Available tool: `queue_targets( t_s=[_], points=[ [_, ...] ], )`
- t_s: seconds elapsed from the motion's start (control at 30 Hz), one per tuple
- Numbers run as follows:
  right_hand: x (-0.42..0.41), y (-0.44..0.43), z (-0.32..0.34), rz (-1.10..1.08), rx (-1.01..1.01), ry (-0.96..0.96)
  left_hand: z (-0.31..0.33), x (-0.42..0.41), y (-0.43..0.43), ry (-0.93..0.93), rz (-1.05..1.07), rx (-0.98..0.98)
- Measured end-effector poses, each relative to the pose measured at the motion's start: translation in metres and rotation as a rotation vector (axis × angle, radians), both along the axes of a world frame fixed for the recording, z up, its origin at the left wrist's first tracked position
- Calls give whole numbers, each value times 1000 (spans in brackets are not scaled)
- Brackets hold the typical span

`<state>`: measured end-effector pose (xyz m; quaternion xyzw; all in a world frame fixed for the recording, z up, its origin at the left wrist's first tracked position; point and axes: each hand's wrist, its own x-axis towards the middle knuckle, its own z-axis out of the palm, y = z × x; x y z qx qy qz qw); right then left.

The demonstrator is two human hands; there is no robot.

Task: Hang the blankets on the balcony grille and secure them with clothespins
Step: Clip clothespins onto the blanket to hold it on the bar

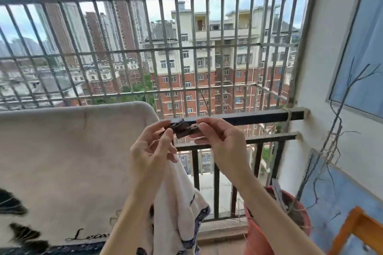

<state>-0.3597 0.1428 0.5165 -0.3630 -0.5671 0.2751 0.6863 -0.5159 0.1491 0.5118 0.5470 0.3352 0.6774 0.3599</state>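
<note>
Blanket draped over the railing, dark clothespin held above it.

A cream blanket (62,151) with dark patches and cursive lettering hung over the balcony rail (248,119) on the left, its right corner drooping in folds with a blue patterned border. A small dark clothespin (182,130) lay level in front of the rail's bare stretch, just beside the blanket's upper right edge, pinched at both ends.

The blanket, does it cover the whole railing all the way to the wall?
No, the blanket ends about midway, and the dark rail is bare from the hands to the wall.
</note>
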Motion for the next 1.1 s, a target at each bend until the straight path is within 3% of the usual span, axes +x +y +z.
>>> queue_targets(
  t_s=[0.2,0.5,0.8,1.1],
  points=[
    [-40,24,26,144,83,-53,20,-29,6,65,105,70],
    [-78,33,56,232,125,103,43,-57,6,141,333,182],
    [-71,40,67,249,62,151,62,-39,15,189,487,242],
    [-39,43,57,195,-28,145,61,-23,10,128,473,271]
  ],
)
